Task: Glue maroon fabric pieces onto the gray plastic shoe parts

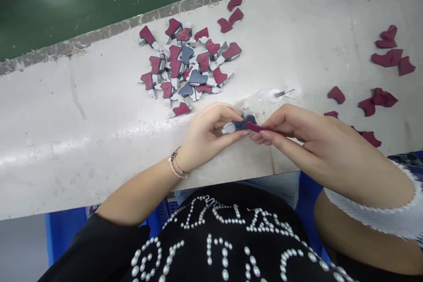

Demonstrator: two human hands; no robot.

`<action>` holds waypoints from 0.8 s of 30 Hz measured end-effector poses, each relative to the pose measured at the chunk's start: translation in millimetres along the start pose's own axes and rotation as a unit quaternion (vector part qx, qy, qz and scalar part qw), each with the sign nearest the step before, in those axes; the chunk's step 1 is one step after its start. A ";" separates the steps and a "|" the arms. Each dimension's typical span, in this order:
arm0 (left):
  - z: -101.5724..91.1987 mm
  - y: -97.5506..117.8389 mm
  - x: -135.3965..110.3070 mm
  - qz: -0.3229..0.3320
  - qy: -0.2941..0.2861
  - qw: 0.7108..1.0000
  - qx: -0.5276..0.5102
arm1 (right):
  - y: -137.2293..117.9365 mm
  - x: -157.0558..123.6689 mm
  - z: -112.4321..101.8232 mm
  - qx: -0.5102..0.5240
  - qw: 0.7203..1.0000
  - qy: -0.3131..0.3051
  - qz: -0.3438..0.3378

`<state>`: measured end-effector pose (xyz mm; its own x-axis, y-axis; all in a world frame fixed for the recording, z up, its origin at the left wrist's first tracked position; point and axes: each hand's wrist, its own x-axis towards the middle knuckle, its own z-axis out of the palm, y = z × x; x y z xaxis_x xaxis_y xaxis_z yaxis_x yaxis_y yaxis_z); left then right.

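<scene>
At the far left, a blue plastic crate point(62, 233) shows below the edge of the pale, scuffed workbench point(76, 141), and a green belt point(99, 4) runs along the bench's far side. Your left hand point(206, 134), with a beaded bracelet point(178, 163) at the wrist, sits just in front of a loose heap of small layered pieces point(187, 64), maroon and navy on white backing. Its fingers are closed narrow, thumb and forefinger pinching the white tab end of the piece you hold point(243, 124), which sits between your hands just above the bench. That piece looks light, thin and soft, probably a fabric or foam laminate that bends easily, and its small size makes it fiddly. The surest hold looks to be at the firmer white tab, with the limp end pinched close to its root. Your right hand point(294, 130) is just as narrow, its fingertips closed on the piece's maroon strip point(256, 127). Beyond it, a small pin-like metal tool point(284, 93) lies on a white smear on the bench. Further right, loose maroon cut pieces point(385, 59) lie scattered, and your white ruffled cuff point(366, 211) crosses the lower corner
</scene>
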<state>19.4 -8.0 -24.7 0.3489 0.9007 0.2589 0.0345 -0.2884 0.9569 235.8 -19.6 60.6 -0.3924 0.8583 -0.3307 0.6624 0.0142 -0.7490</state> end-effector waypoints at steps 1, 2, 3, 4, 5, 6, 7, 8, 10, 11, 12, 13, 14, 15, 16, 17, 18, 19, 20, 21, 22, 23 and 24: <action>-0.2 0.5 -0.3 0.001 0.001 1.000 0.003 | -0.5 0.2 0.6 0.001 1.000 -0.012 -0.003; -0.4 1.0 -0.5 0.006 0.003 1.000 0.009 | -1.0 0.5 1.3 0.003 1.000 -0.028 -0.009; -0.6 1.6 -0.7 0.016 0.006 1.000 0.018 | -1.4 0.7 1.9 0.008 0.999 -0.043 -0.015; -0.7 2.2 -0.7 0.030 0.011 0.999 0.032 | -1.8 1.0 2.4 0.014 0.998 -0.054 -0.018; -0.7 2.7 -0.7 0.046 0.018 0.998 0.049 | -2.1 1.4 2.8 0.021 0.998 -0.059 -0.019; -0.6 3.2 -0.5 0.061 0.026 0.996 0.066 | -2.3 1.8 3.1 0.028 0.998 -0.060 -0.017; -0.3 3.6 -0.2 0.072 0.036 0.993 0.084 | -2.3 2.3 3.2 0.034 0.997 -0.062 -0.016; 0.1 3.9 0.2 0.080 0.048 0.991 0.098 | -2.2 3.0 3.3 0.041 0.997 -0.068 -0.014; 1.0 4.2 0.8 0.082 0.067 0.988 0.110 | -1.7 4.7 3.6 0.060 0.995 -0.081 -0.011; 1.4 4.1 0.8 0.079 0.074 0.988 0.109 | -1.4 5.7 4.0 0.071 0.994 -0.081 -0.005; 1.8 3.9 0.7 0.077 0.077 0.988 0.105 | -1.0 6.7 4.6 0.083 0.993 -0.078 0.003; 2.1 3.6 0.4 0.073 0.078 0.989 0.100 | -0.7 7.7 5.5 0.093 0.993 -0.069 0.014; 2.3 3.3 0.0 0.069 0.077 0.990 0.095 | -0.4 8.6 6.5 0.101 0.993 -0.058 0.026; 2.4 2.9 -0.4 0.066 0.077 0.991 0.089 | -0.3 9.4 7.6 0.107 0.992 -0.048 0.037; 2.3 2.5 -0.9 0.062 0.078 0.991 0.084 | -0.3 10.1 8.8 0.112 0.992 -0.039 0.047; 2.2 2.1 -1.3 0.058 0.079 0.992 0.079 | -0.7 10.7 9.8 0.119 0.991 -0.032 0.056; 2.0 1.8 -1.6 0.056 0.081 0.992 0.076 | -1.2 11.0 10.4 0.127 0.990 -0.025 0.061; 1.8 1.5 -1.8 0.055 0.082 0.992 0.075 | -2.0 11.1 10.6 0.137 0.988 -0.019 0.065; 1.5 1.3 -1.8 0.055 0.083 0.992 0.074 | -3.0 10.9 10.2 0.148 0.987 -0.016 0.065; 1.3 1.2 -1.9 0.056 0.084 0.992 0.075 | -3.9 10.6 9.3 0.159 0.985 -0.014 0.065; 1.1 1.0 -1.9 0.055 0.085 0.992 0.075 | -4.9 10.0 7.9 0.169 0.983 -0.013 0.063; 0.8 0.8 -2.0 0.055 0.084 0.992 0.074 | -5.7 9.4 6.2 0.176 0.982 -0.010 0.062; 0.6 0.5 -2.2 0.054 0.080 0.993 0.071 | -6.3 8.8 4.3 0.179 0.982 -0.006 0.061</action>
<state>19.3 -10.4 -24.9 0.2047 0.8988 0.3875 0.1411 -0.4189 0.8970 225.4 -14.4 59.9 -0.3328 0.8365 -0.4354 0.4396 -0.2709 -0.8564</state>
